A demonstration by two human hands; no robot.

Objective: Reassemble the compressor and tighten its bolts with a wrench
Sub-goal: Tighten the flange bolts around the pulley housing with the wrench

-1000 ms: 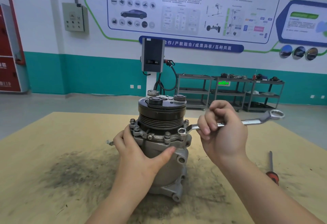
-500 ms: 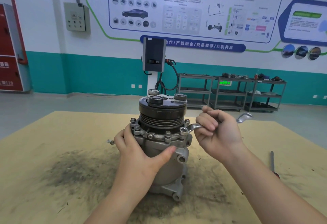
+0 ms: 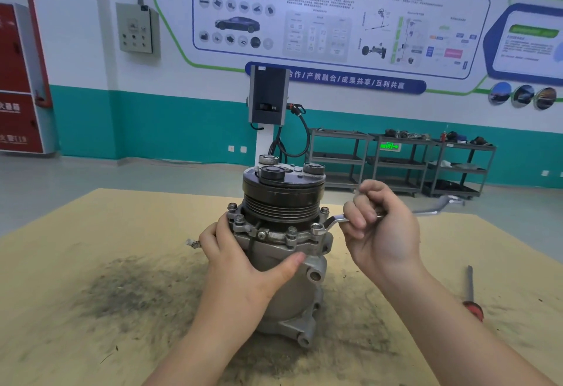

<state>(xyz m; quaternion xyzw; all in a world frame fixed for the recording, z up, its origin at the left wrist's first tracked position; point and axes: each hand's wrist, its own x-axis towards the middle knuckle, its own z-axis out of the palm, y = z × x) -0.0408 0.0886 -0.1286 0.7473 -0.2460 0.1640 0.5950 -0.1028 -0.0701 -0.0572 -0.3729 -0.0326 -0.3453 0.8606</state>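
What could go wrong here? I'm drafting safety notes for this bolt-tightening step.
The wrench ring may slip off the bolt, throwing the right hand against the flange. The compressor stands upright, steadied only by the left hand, so it could tip or twist on the table.

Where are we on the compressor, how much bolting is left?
Done: the compressor stands assembled on the table, pulley on top, bolts seated around the flange. In hand: the left hand grips the body while the right hand holds the wrench, its ring on the front-right bolt. Left: which of the other bolts are already tight cannot be told, so they may still need the wrench.
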